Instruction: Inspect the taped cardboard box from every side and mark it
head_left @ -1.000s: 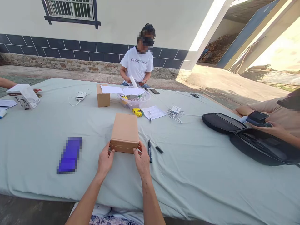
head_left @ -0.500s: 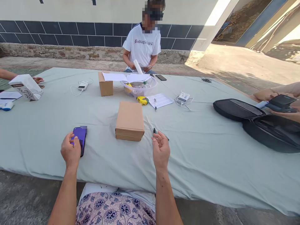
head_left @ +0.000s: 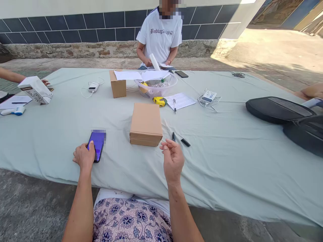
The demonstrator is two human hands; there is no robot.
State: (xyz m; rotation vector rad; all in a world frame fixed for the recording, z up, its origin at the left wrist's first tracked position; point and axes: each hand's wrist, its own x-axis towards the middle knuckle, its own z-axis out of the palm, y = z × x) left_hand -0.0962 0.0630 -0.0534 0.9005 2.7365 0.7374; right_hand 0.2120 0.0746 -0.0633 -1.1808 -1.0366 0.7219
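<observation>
My left hand (head_left: 84, 156) holds the near end of a dark phone (head_left: 98, 141) with a purple screen, which lies on the pale green table cloth (head_left: 217, 161); the thumb rests on the screen. My right hand (head_left: 173, 159) hovers palm-up above the cloth, fingers loosely curled and apart, with nothing in it. A closed brown cardboard box (head_left: 146, 123) stands between the two hands, a little farther away. Just right of the box lie a black pen (head_left: 173, 136) and its cap (head_left: 185, 142), close to my right fingertips.
Across the table a person in a white T-shirt (head_left: 159, 33) handles a white roll. Near them are a small open carton (head_left: 118, 85), a clear bowl (head_left: 156, 88), a yellow tape measure (head_left: 159, 101), papers and chargers. Black cases (head_left: 277, 110) lie right; a white box (head_left: 35, 89) left.
Both hands have left the cardboard box. My left hand went left to the phone and shifted it nearer the box; my right hand lifted off and hangs empty. The view tilted down.
</observation>
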